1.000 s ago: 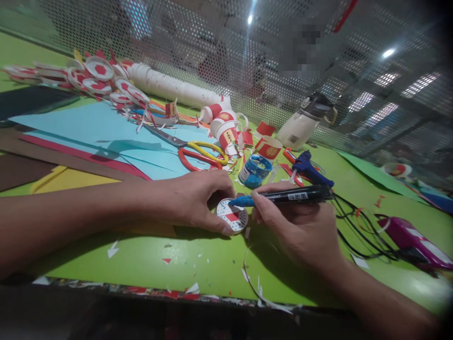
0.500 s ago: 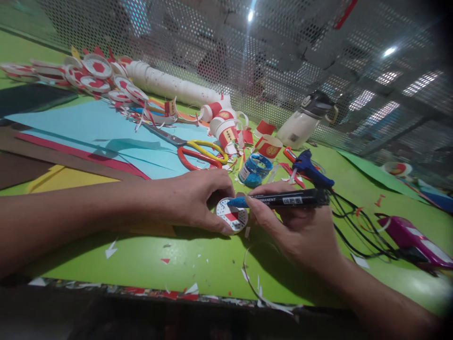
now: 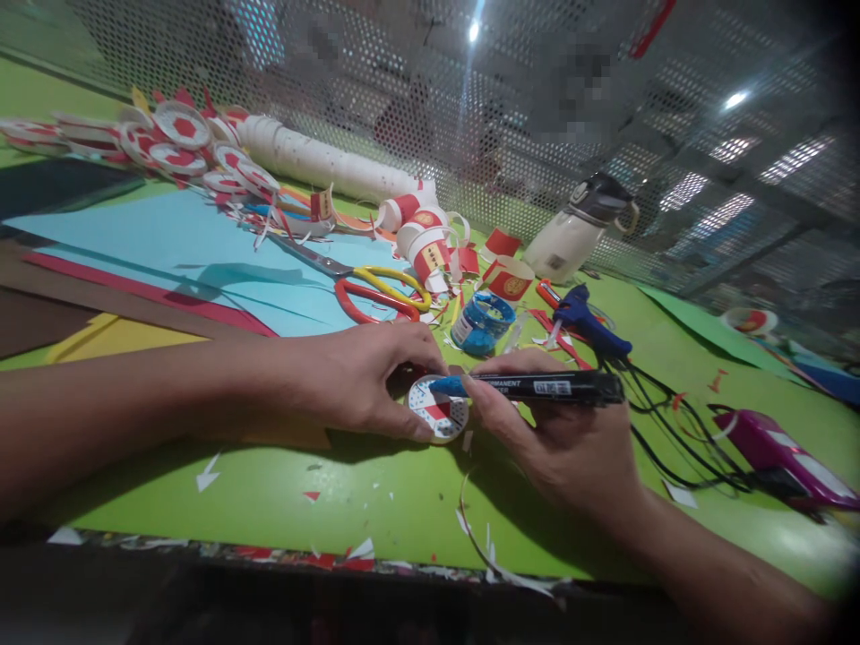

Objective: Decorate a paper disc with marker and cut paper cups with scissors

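Note:
My left hand [image 3: 376, 381] grips a small round white disc [image 3: 438, 425] by its edge, thumb at the near side and fingers curled behind. Blue dots and red patches mark the disc's face, which looks like the bottom of a paper cup. In my right hand [image 3: 551, 430] is a black permanent marker [image 3: 557, 387], held like a pen and nearly level. Its blue-coated tip meets or hovers just over the disc's upper part; I cannot tell which. Just beyond the hands stands an open jar of blue paint [image 3: 482, 324].
Scissors [image 3: 382, 294] with red and yellow handles lie on light blue paper [image 3: 167, 237]. Cut red-and-white paper cups [image 3: 426, 246], a white stack of cups [image 3: 329, 161], a blue glue gun [image 3: 591, 324] with its cord, a flask [image 3: 574, 228] and a magenta device [image 3: 786, 452] surround the hands.
Almost everything stays in place. The marker's back end has dipped slightly, and the whole view has shifted a little to the left.

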The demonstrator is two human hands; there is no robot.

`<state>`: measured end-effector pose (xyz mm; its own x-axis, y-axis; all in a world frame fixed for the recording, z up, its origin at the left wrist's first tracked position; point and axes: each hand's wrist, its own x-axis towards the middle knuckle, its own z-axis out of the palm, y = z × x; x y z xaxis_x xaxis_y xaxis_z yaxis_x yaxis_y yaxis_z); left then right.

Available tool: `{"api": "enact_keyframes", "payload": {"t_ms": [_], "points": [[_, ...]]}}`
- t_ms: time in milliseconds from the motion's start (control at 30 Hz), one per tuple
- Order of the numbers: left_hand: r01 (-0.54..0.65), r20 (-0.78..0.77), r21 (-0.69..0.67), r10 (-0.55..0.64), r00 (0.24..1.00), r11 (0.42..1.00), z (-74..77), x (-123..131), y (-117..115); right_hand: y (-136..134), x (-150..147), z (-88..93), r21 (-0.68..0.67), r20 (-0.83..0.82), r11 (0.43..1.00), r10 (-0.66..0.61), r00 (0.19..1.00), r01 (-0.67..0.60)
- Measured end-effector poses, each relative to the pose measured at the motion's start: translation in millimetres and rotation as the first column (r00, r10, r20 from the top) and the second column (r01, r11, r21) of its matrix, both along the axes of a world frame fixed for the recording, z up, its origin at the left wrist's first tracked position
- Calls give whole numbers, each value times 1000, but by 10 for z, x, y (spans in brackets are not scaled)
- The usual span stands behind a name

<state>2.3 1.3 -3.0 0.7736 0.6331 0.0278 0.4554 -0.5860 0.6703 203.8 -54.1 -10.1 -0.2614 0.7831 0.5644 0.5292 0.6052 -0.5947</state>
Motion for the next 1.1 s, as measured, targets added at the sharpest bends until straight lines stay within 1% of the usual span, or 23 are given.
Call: {"api": "enact_keyframes", "payload": {"t_ms": [100,233,300,467,700,800,900,1100], "points": [[14,12,10,-14,1000,1000,-29,-4,32,-13,-10,-12,-2,-76,1000,-25,997,25],[-10,-10,21,10,1000,1000,-42,8,36,-31,-13,21,44,-204,990,-125,971,137],[-26,-17,26,26,1000,999,-45,12,29,-25,-8,37,57,-196,986,-140,971,154],[-19,-11,35,19,1000,999,-57,-3,29,7,-1,24,25,-173,991,-124,977,130],[-21,-36,23,22,999,1000,-22,2,15,-4,-21,-23,-64,-213,993,-113,971,102],[-23,-33,21,24,999,1000,-18,6,11,4,-14,-22,-94,-196,992,-104,975,86],[-15,-26,25,16,1000,1000,-24,5,14,14,0,-12,-101,-160,992,-95,983,80],[-10,-32,42,11,999,999,-35,6,25,18,2,-15,-72,-150,995,-85,985,75]]}}
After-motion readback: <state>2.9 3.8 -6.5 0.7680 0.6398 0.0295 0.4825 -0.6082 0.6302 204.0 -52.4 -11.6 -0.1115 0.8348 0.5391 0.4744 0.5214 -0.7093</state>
